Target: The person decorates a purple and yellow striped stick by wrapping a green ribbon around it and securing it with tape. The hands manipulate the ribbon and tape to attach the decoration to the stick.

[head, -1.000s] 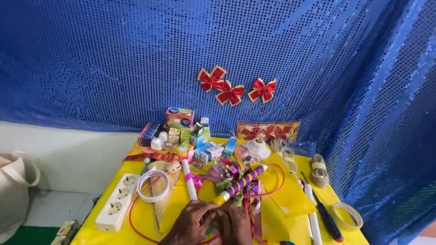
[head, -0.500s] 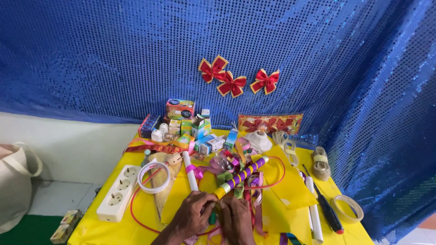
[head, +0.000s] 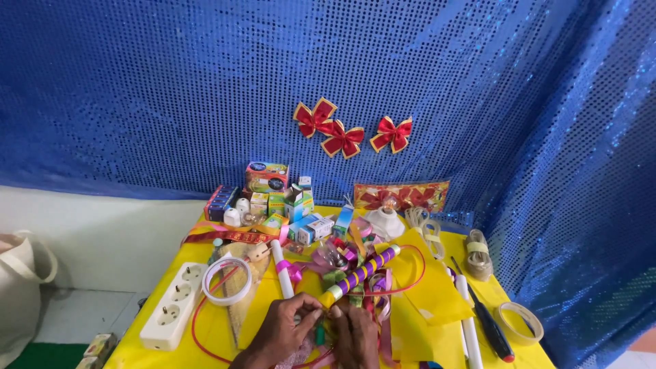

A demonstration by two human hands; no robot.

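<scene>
My left hand (head: 285,331) and my right hand (head: 355,336) meet at the near edge of the yellow table (head: 424,287). Their fingers pinch a small green object (head: 320,335) amid tangled ribbons (head: 342,263). The near end of a purple and yellow striped stick (head: 359,275) lies just above my fingertips. A white tube (head: 281,268) runs past my left hand. What exactly each hand grips is partly hidden by the fingers.
A white power strip (head: 173,305) and a white tape ring (head: 226,281) lie at the left. Small boxes (head: 287,203) stand at the back. A screwdriver (head: 486,323), a tape roll (head: 519,322) and a second white tube (head: 467,318) lie at the right. Three red bows (head: 344,135) hang on the blue sequin backdrop.
The view has tilted down a little, so both hands show more fully. The hands stay together at the near edge over the ribbons.
</scene>
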